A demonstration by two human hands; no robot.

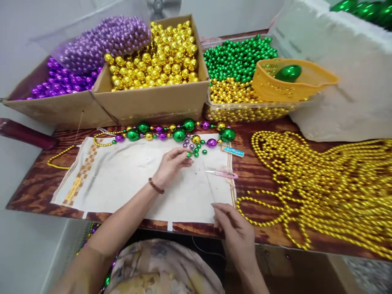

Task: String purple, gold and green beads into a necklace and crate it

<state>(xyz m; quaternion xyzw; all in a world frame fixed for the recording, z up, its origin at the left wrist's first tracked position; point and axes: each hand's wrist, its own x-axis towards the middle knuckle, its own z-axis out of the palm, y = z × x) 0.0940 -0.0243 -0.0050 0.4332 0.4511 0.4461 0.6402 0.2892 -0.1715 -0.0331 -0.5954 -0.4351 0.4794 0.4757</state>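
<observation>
My left hand [172, 164] is over the white cloth, its fingertips pinched at a small green bead [189, 155]. Beside it lie several loose green beads [197, 152] and a few small purple ones [191, 146]. Near the cloth's right front corner, my right hand [234, 228] pinches a long, thin needle [210, 181] that slants up toward the loose beads. Between the hands are pink thread snips [222, 173]. A strung garland of green, gold and purple beads [179, 135] lies along the cloth's far edge.
A cardboard box [153, 100] of purple and gold beads stands behind the white cloth [128, 175]. To its right are a clear bin [251, 107], a yellow basket [266, 83] and a white sack [337, 94]. Gold bead strands [330, 183] cover the table's right side. A blue packet [232, 151] lies near the snips.
</observation>
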